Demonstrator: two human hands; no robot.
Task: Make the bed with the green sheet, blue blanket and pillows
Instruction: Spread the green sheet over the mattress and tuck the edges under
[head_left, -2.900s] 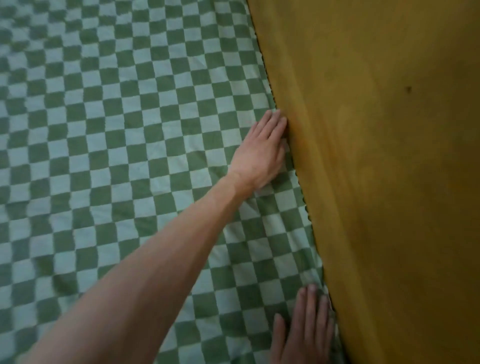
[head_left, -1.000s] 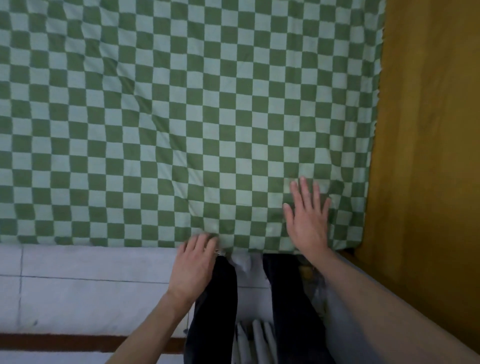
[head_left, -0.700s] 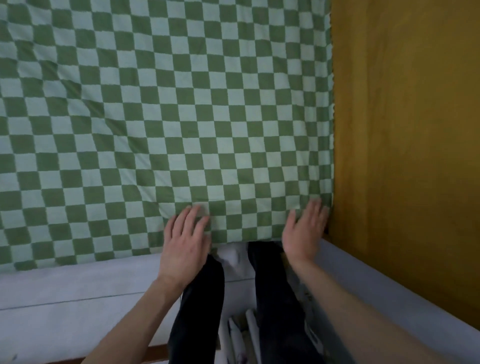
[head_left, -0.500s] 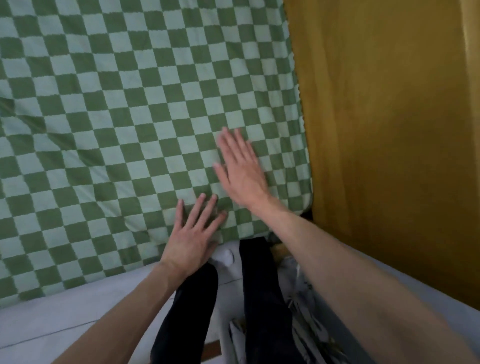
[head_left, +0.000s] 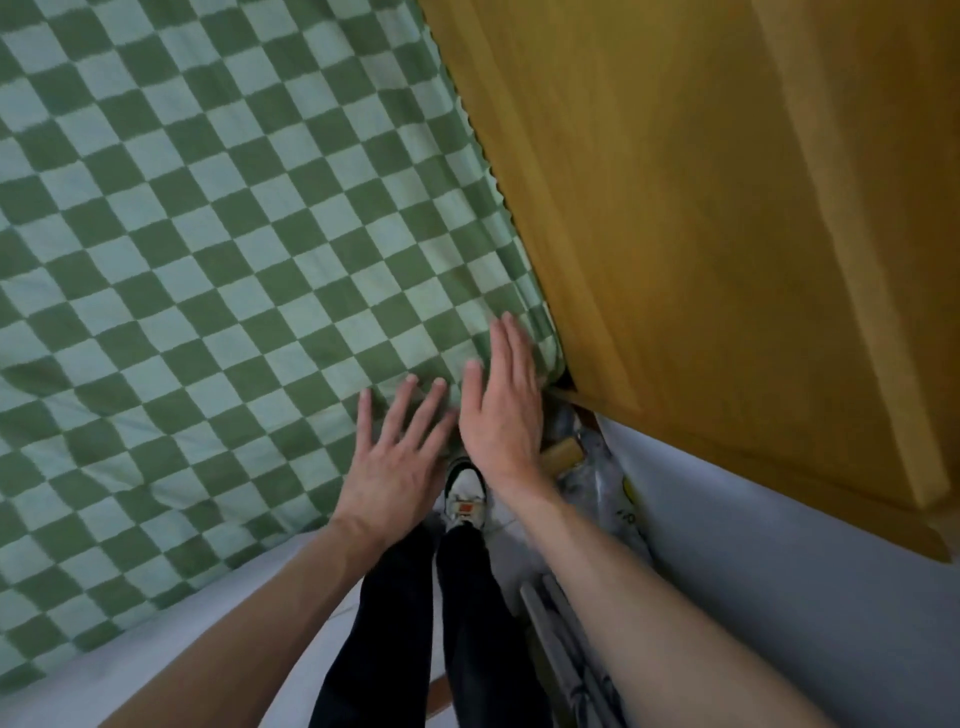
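Observation:
The green and pale checked sheet (head_left: 218, 249) lies spread over the bed and fills the left and upper part of the view. Both hands lie flat on its near right corner, side by side. My left hand (head_left: 397, 454) has its fingers spread on the sheet's near edge. My right hand (head_left: 501, 402) rests with straight fingers close to the corner by the wooden board. Shallow wrinkles run across the sheet at the left. No blue blanket or pillow is in view.
A tall yellow-brown wooden board (head_left: 701, 234) stands along the bed's right side. Below the sheet's edge runs the pale bed side (head_left: 171, 623). My dark trouser legs and a white shoe (head_left: 465, 499) stand on the floor, with grey clutter (head_left: 582, 649) to their right.
My right hand has drawn back toward the near right corner and now lies beside my left hand. The view has turned to the right, toward the wooden board.

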